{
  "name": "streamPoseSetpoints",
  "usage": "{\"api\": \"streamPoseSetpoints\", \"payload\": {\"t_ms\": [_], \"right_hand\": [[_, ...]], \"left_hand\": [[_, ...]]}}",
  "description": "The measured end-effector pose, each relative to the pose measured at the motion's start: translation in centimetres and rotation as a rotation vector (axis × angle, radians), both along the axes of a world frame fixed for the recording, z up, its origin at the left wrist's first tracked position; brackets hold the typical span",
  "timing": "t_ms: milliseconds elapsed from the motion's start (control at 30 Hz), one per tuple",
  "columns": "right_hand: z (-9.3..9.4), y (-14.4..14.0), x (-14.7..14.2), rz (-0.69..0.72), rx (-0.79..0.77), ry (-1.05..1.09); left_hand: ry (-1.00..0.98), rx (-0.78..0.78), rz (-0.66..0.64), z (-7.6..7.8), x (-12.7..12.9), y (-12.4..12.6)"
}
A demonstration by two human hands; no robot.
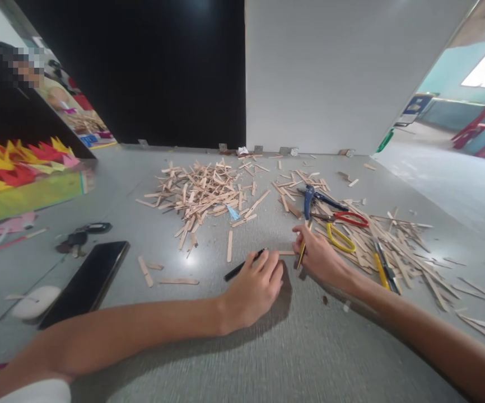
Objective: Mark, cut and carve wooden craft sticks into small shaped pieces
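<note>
My left hand (256,288) rests low over the tabletop with its fingers curled together. Their tips meet one end of a flat wooden craft stick (287,253), whose other end reaches toward my right hand. Just beyond my left fingers lies a black pen (240,268), partly covered by them. My right hand (320,254) is closed around a slim yellow-and-black pencil (302,253), its point down near the stick. Past my right hand lie blue-handled pliers (308,201), scissors with a yellow loop (341,238) and a red loop, and a yellow-and-black cutter knife (383,268).
A heap of craft sticks (204,193) spreads across the middle, with more split pieces (410,254) at right. On the left are a phone (87,282), keys (74,240), a white round case (36,302) and a box of folded paper (28,196). Upright boards (309,73) stand behind.
</note>
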State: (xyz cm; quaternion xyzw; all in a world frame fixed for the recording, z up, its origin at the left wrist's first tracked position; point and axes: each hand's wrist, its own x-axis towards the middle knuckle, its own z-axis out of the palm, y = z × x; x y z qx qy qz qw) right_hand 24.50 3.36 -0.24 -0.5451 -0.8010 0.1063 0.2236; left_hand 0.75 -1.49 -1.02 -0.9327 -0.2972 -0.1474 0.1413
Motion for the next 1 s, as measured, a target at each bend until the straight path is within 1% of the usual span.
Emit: {"api": "streamPoseSetpoints", "payload": {"t_ms": [200,267,367,467,600,700,833,900,1000], "right_hand": [[-0.7,1.5,1.2,-0.107,0.000,0.085],[-0.8,1.8,1.6,-0.129,-0.005,0.102],[-0.6,2.2,2.2,-0.159,-0.020,0.115],[0.2,2.5,2.5,-0.185,-0.062,0.100],[1.5,1.8,1.6,-0.149,-0.169,0.038],[2.2,0.5,0.2,-0.083,-0.253,0.010],[3.1,-0.8,-1.3,0.025,-0.341,0.018],[3.4,-0.9,-1.4,0.034,-0.349,0.024],[3.5,-0.6,-1.2,0.003,-0.304,0.025]], "left_hand": [[-0.009,-0.190,-0.040,0.4,0.1,-0.3],[-0.006,-0.257,-0.033,0.6,0.2,-0.4],[-0.014,-0.330,-0.015,0.6,0.2,-0.2],[-0.017,-0.374,-0.042,0.2,0.2,0.3],[-0.005,-0.392,-0.044,-0.4,0.4,0.7],[-0.011,-0.385,-0.067,-0.5,0.5,0.6],[-0.021,-0.390,-0.085,-0.3,0.5,0.4],[-0.022,-0.395,-0.080,-0.1,0.5,0.3],[-0.003,-0.394,-0.109,0.2,0.5,0.3]]}}
